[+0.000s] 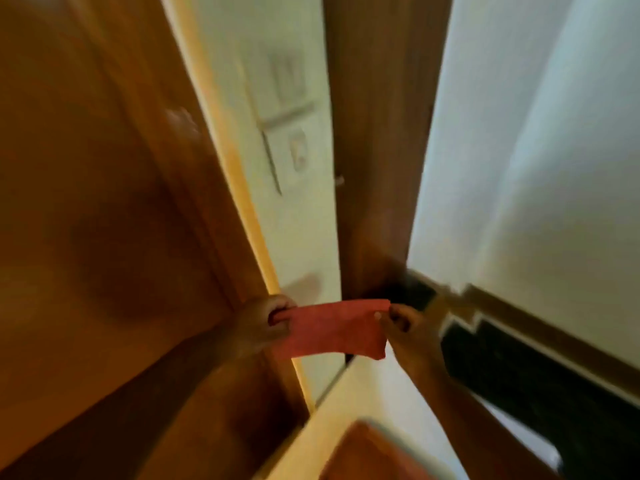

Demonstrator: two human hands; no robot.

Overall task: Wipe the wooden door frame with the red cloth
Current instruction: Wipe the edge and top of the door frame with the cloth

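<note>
Biggest thing in view is the wooden door [104, 202], a warm orange-brown slab filling the whole left side, tilted hard because the head camera is at a steep angle. Everything is pretty motion-blurred. Next is the pale wall [536, 150] on the right, then the wooden door frame [377, 150], a darker brown upright running down the middle between that wall and a narrower strip of pale wall. On that strip there's a switch plate [294, 147], but it's way too smeared to read any marking or label, so no writing I can make out anywhere. Lower right there's a dark baseboard band [519, 368] with a brown trim line above it, stepping along the bottom of the wall.

The red cloth [336, 327] is stretched out flat between both hands, held up in the air in front of the bottom of the door frame, near the door's edge; whether it touches the frame I can't tell. The left hand [263, 323] has its grip closed tight around the cloth's left end, fingers curled over it. The right hand [401, 323] pinches the cloth's upper right corner between thumb and fingertips, with the rest of that edge hanging loose below.
</note>
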